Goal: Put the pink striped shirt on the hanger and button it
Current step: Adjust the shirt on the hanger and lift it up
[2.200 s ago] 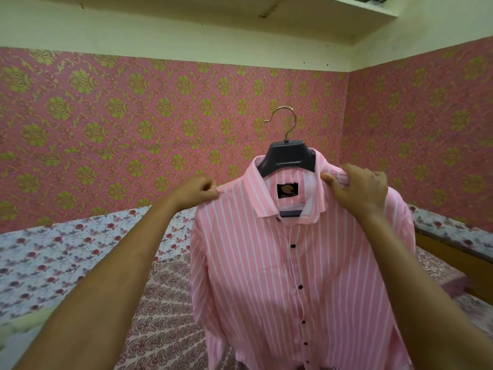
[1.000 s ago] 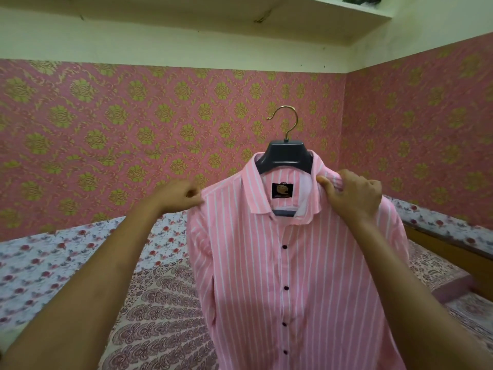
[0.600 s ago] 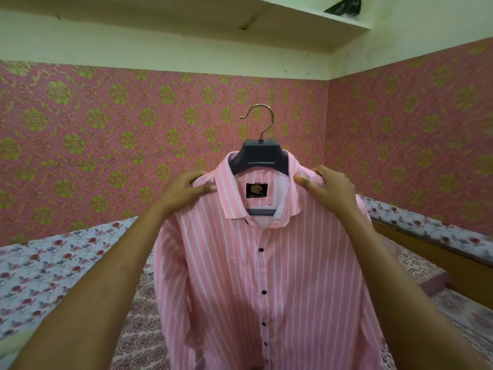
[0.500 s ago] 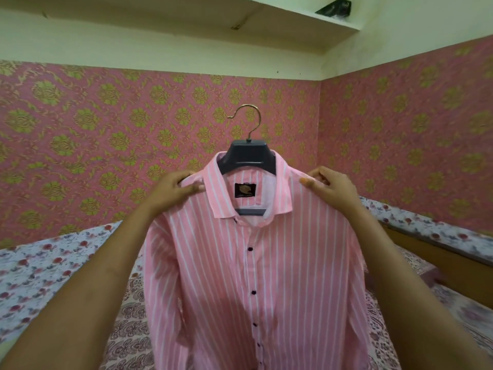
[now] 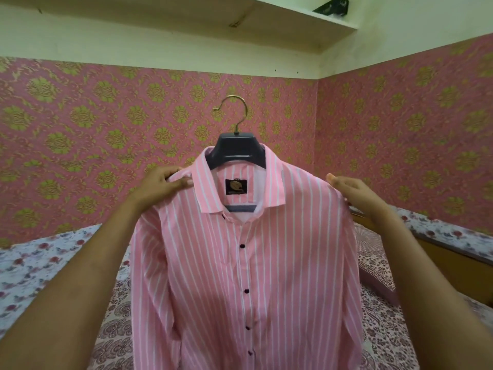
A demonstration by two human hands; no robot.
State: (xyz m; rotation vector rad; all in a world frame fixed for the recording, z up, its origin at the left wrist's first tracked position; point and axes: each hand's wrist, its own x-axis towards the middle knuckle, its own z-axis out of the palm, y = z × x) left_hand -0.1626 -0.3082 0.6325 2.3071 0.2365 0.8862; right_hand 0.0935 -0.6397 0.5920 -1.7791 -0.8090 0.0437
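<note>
Right now your left hand pinches the pink striped shirt at the shoulder just left of the hanger. Its thumb presses on top of the fabric beside the collar, and the other fingers curl behind it. Your right hand is at the opposite shoulder, further out from the hanger than the left one. Its thumb tip lies against the shoulder edge, but the fingers are blurred and partly behind the cloth, so you cannot tell whether it grips or only touches.

The shirt hangs on the hanger, held upright in front of you. Its collar wraps round the hanger's dark neck and is open at the top. Below the hanger, dark buttons run down a placket that looks closed. A black label shows inside the collar just under the hanger.

The brass hook rises from the hanger into open air in front of the patterned wall. A shelf juts out well above the hanger. Below the hanger the shirt's body and sleeves drop over the bed. The wooden bed frame runs low to the hanger's right, beyond your right forearm.
</note>
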